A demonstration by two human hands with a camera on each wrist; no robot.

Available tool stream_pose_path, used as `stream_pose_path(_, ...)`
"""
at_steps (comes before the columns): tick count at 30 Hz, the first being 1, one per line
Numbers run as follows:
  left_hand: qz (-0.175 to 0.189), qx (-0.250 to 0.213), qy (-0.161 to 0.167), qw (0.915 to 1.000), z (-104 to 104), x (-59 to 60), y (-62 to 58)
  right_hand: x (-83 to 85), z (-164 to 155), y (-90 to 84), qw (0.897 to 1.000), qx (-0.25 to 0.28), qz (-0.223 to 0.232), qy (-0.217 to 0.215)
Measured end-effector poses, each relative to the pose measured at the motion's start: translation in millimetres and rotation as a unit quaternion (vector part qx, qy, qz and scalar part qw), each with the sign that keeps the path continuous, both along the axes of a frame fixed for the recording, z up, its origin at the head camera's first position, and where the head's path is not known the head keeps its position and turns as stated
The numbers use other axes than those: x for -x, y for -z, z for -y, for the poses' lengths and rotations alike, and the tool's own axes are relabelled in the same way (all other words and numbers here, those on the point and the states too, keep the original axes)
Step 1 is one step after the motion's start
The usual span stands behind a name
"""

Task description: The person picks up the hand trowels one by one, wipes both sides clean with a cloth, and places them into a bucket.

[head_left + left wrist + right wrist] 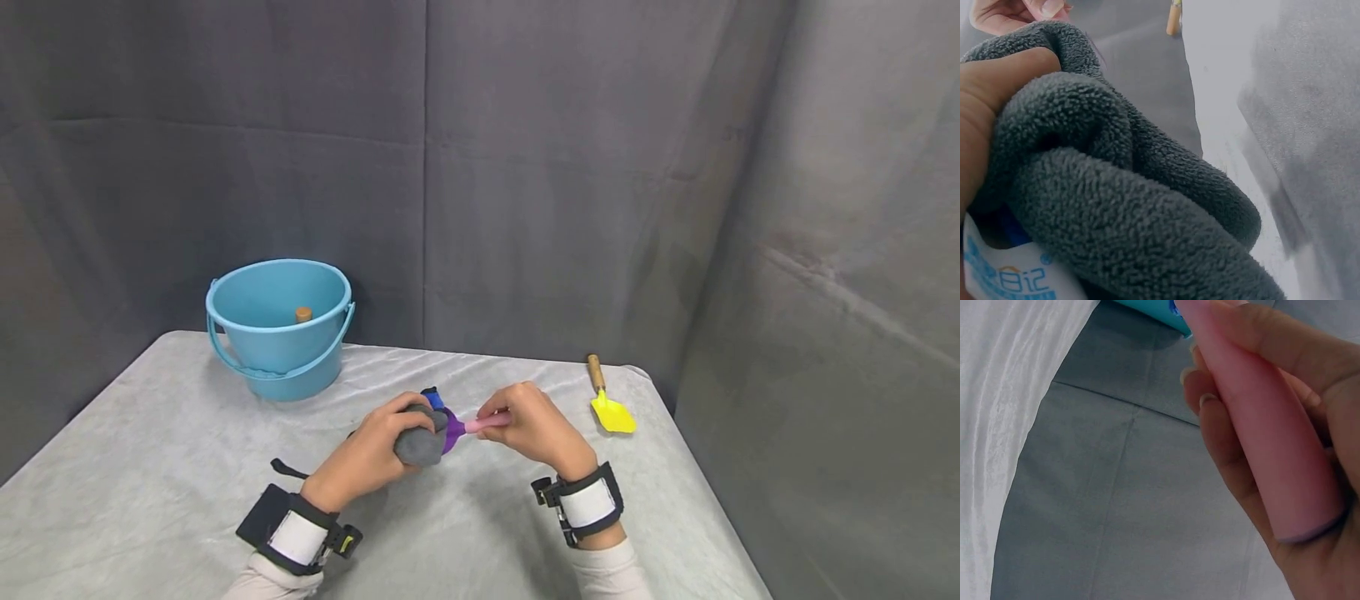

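Right hand (531, 423) grips a tool (472, 427) by its pink handle (1266, 431); left hand (375, 450) clutches a gray cloth (418, 447) at its purple head (452, 431). We see the tool between both hands, over the tabletop (450, 542), long axis running nearly crosswise, head pointing left, handle end right.

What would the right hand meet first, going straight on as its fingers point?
Probably the grey cloth in the left hand, straight along the pink handle; depth is unclear.
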State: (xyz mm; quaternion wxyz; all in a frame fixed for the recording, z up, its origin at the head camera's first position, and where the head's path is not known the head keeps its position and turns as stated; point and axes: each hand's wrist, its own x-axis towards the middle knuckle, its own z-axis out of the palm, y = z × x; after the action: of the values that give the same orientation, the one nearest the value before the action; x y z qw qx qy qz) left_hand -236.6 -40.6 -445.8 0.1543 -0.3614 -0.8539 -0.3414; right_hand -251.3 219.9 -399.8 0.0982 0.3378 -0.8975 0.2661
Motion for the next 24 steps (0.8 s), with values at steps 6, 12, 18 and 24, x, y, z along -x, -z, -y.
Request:
stream_pose_path(6,-0.002,0.001,0.012,0.9999,4,3.4,0.1,0.2,-1,-2.2,1.000,0.004,-0.001,-0.003)
stream_pose_path(12,-0.010,-0.012,0.021,0.9997,7,5.5,1.6,-0.1,-5,-4.7,1.000,0.010,-0.010,0.009)
stream_pose_path(18,-0.007,-0.023,0.023,0.9995,11,6.3,1.5,0.6,-8,-5.1,1.000,0.016,-0.019,0.007)
stream_pose_path(24,-0.003,-0.034,0.016,0.9993,17,8.3,-1.6,1.5,-16,-5.9,0.999,0.034,-0.018,0.008)
